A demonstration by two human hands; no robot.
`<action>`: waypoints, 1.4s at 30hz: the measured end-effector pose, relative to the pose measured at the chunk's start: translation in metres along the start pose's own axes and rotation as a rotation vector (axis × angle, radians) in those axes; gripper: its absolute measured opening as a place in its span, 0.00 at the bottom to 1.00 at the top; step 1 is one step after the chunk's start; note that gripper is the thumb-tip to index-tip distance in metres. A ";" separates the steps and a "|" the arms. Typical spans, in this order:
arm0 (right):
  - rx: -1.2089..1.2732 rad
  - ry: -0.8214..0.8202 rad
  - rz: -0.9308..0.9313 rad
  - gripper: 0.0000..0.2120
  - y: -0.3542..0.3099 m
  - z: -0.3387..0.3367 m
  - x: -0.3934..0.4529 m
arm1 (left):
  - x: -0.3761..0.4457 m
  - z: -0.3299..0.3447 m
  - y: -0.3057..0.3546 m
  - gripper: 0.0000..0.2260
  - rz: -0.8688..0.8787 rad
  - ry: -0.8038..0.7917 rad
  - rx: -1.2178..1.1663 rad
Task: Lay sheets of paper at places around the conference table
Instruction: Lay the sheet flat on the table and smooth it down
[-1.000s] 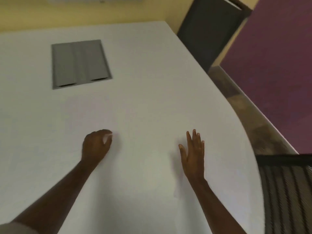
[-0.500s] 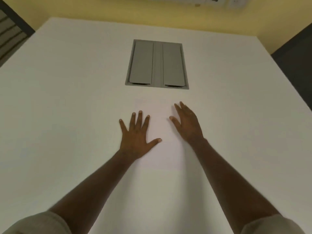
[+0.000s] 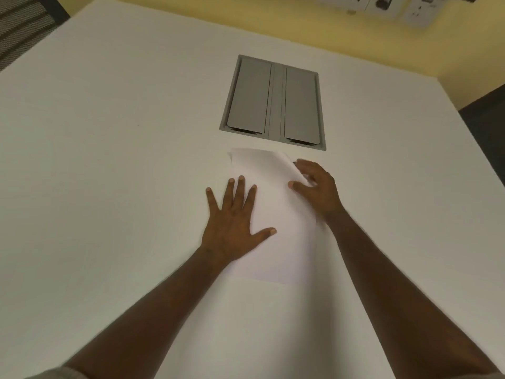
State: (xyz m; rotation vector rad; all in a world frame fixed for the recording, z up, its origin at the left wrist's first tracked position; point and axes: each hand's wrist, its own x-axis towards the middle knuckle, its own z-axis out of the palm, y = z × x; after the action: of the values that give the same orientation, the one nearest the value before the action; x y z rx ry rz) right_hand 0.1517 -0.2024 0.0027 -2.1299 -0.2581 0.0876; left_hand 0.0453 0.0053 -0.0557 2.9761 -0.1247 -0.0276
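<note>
Pinching paper sheet [image 3: 273, 214], right hand [image 3: 317, 187]

No legible text, label, brand, number or sign appears. The sheet of paper [image 3: 273, 214] shows a blank face. The wall sockets [image 3: 393, 5] carry markings too small and blurred to read.

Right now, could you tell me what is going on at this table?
A person is working with paper on the white conference table. The left hand lies flat with fingers spread, pinning the sheets just in front of the grey cable hatch. The right hand is peeling up the far right corner of the top sheet. No other sheet shows laid at any place.
</note>
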 end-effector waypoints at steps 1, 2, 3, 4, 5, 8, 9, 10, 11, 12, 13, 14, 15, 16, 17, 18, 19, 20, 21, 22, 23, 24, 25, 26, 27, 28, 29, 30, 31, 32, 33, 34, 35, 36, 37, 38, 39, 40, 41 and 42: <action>0.130 -0.022 0.054 0.26 -0.012 -0.002 0.001 | 0.000 0.000 -0.001 0.48 0.002 0.007 -0.011; 0.228 -0.041 0.115 0.29 -0.023 -0.004 0.003 | -0.001 -0.001 -0.001 0.48 0.008 0.009 -0.016; 0.291 -0.033 0.172 0.33 -0.032 -0.006 0.007 | -0.001 -0.002 -0.001 0.47 0.015 0.005 -0.019; 0.338 -0.005 0.214 0.34 -0.042 -0.008 0.012 | -0.002 -0.003 -0.001 0.47 0.018 0.002 -0.028; 0.373 0.022 0.237 0.34 -0.053 -0.011 0.018 | -0.002 -0.004 -0.002 0.47 0.020 0.005 -0.051; 0.302 -0.005 0.223 0.29 -0.095 -0.019 0.024 | -0.005 -0.009 -0.009 0.46 0.031 0.088 -0.333; 0.264 -0.035 0.207 0.26 -0.115 -0.020 0.020 | -0.010 -0.014 -0.012 0.45 0.018 0.134 -0.523; 0.251 -0.070 0.187 0.23 -0.136 -0.019 0.014 | -0.016 -0.019 -0.016 0.44 -0.024 0.167 -0.731; 0.265 -0.112 0.169 0.20 -0.159 -0.016 0.005 | -0.025 -0.029 -0.019 0.43 -0.085 0.182 -0.929; 0.299 -0.161 0.154 0.17 -0.183 -0.012 -0.006 | -0.035 -0.037 -0.023 0.42 -0.157 0.180 -1.110; 0.349 -0.217 0.148 0.14 -0.207 -0.007 -0.020 | -0.048 -0.045 -0.027 0.40 -0.224 0.175 -1.286; 0.410 -0.275 0.152 0.13 -0.231 -0.001 -0.035 | -0.062 -0.053 -0.033 0.37 -0.292 0.175 -1.457; 0.477 -0.329 0.161 0.12 -0.255 0.006 -0.051 | -0.078 -0.061 -0.041 0.36 -0.347 0.165 -1.634; 0.545 -0.373 0.171 0.11 -0.279 0.013 -0.068 | -0.094 -0.071 -0.050 0.37 -0.373 0.123 -1.807; 0.617 -0.412 0.181 0.12 -0.302 0.021 -0.085 | -0.112 -0.079 -0.059 0.42 -0.371 0.053 -1.951; 0.687 -0.446 0.184 0.13 -0.324 0.029 -0.102 | -0.131 -0.088 -0.068 0.46 -0.354 -0.029 -2.037; 0.750 -0.471 0.181 0.14 -0.346 0.037 -0.118 | -0.150 -0.098 -0.076 0.48 -0.321 -0.097 -2.079; 0.801 -0.485 0.174 0.16 -0.365 0.044 -0.133 | -0.170 -0.106 -0.084 0.49 -0.296 -0.162 -2.096; 0.844 -0.490 0.166 0.17 -0.383 0.051 -0.146 | -0.189 -0.117 -0.091 0.50 -0.272 -0.214 -2.106; 0.877 -0.482 0.159 0.20 -0.398 0.056 -0.157 | -0.208 -0.125 -0.099 0.50 -0.262 -0.250 -2.124; 0.900 -0.465 0.151 0.23 -0.413 0.061 -0.167 | -0.229 -0.136 -0.106 0.49 -0.243 -0.273 -2.155; 0.909 -0.443 0.144 0.26 -0.425 0.066 -0.176 | -0.248 -0.146 -0.115 0.45 -0.229 -0.282 -2.179; 0.909 -0.419 0.138 0.28 -0.434 0.070 -0.184 | -0.267 -0.156 -0.124 0.40 -0.228 -0.275 -2.193; 0.899 -0.394 0.126 0.28 -0.440 0.072 -0.191 | -0.286 -0.166 -0.135 0.36 -0.228 -0.254 -2.195; 0.868 -0.368 0.107 0.27 -0.445 0.073 -0.197 | -0.303 -0.174 -0.146 0.34 -0.232 -0.217 -2.179; 0.796 -0.331 0.083 0.22 -0.447 0.072 -0.204 | -0.320 -0.181 -0.159 0.34 -0.253 -0.164 -2.155; 0.672 -0.280 0.052 0.17 -0.447 0.071 -0.211 | -0.337 -0.188 -0.173 0.33 -0.302 -0.099 -2.120; 0.521 -0.223 0.018 0.13 -0.443 0.069 -0.219 | -0.352 -0.193 -0.190 0.30 -0.369 -0.036 -2.075; 0.373 -0.175 -0.010 0.11 -0.438 0.069 -0.228 | -0.369 -0.199 -0.207 0.27 -0.425 0.015 -2.007; 0.258 -0.146 -0.020 0.09 -0.429 0.072 -0.237 | -0.385 -0.204 -0.224 0.25 -0.471 0.045 -1.916; 0.188 -0.141 -0.007 0.09 -0.418 0.078 -0.246 | -0.402 -0.209 -0.240 0.25 -0.517 0.049 -1.803; 0.160 -0.147 0.035 0.09 -0.404 0.088 -0.256 | -0.417 -0.212 -0.255 0.25 -0.553 0.035 -1.678; 0.162 -0.158 0.099 0.08 -0.390 0.100 -0.266 | -0.431 -0.213 -0.268 0.25 -0.579 0.023 -1.542; 0.177 -0.167 0.174 0.06 -0.374 0.116 -0.277 | -0.443 -0.210 -0.278 0.24 -0.608 0.028 -1.390; 0.205 -0.166 0.254 0.06 -0.359 0.134 -0.289 | -0.453 -0.206 -0.285 0.24 -0.649 0.064 -1.219; 0.238 -0.156 0.330 0.07 -0.345 0.154 -0.301 | -0.462 -0.198 -0.288 0.25 -0.697 0.129 -1.040; 0.273 -0.142 0.396 0.08 -0.331 0.174 -0.313 | -0.471 -0.190 -0.287 0.25 -0.733 0.216 -0.872; 0.306 -0.123 0.450 0.08 -0.317 0.194 -0.325 | -0.480 -0.180 -0.283 0.26 -0.747 0.303 -0.725; 0.337 -0.104 0.496 0.08 -0.306 0.212 -0.335 | -0.488 -0.169 -0.278 0.27 -0.745 0.358 -0.609; 0.355 -0.087 0.533 0.07 -0.295 0.229 -0.344 | -0.496 -0.157 -0.273 0.28 -0.735 0.357 -0.532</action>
State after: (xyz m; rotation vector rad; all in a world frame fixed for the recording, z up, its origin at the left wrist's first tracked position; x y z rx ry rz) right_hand -0.2652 0.0655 0.1123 -1.7915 0.2649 0.4994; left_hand -0.4228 0.3408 0.0603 2.2891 0.8664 0.3222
